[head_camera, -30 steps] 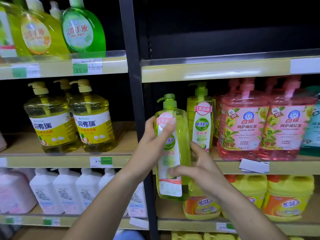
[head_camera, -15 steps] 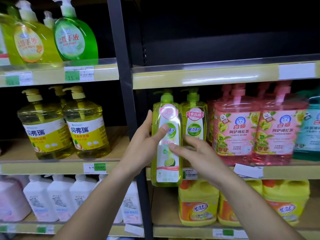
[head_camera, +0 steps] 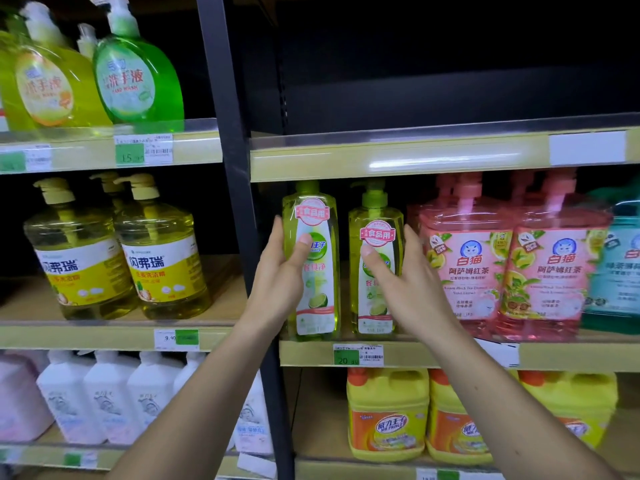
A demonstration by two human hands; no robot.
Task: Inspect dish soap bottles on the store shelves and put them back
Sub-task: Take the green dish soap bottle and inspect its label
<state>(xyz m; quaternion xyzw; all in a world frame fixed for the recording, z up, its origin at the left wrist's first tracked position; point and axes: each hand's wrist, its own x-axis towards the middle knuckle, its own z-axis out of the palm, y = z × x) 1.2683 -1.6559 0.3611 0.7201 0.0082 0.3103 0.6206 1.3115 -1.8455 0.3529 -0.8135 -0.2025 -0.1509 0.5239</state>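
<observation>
Seating the lime bottle (head_camera: 311, 261) on the shelf (head_camera: 450, 355), left hand (head_camera: 280, 282) wrapped round it. Right hand (head_camera: 405, 282) curls on its neighbour bottle (head_camera: 375, 271). Next: let go left, lift that one.

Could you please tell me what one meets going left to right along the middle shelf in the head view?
Yellow jugs → left hand → held lime bottle → second lime bottle → right hand → pink bottles → teal bottle.

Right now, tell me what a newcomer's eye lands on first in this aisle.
Two hands at centre: the left hand grips a slim lime-green dish soap bottle at the left end of the middle shelf, while the right hand holds its twin beside it. To their right stand big pink pump bottles; on the left bay's upper shelf, a vivid green hand wash bottle.
</observation>
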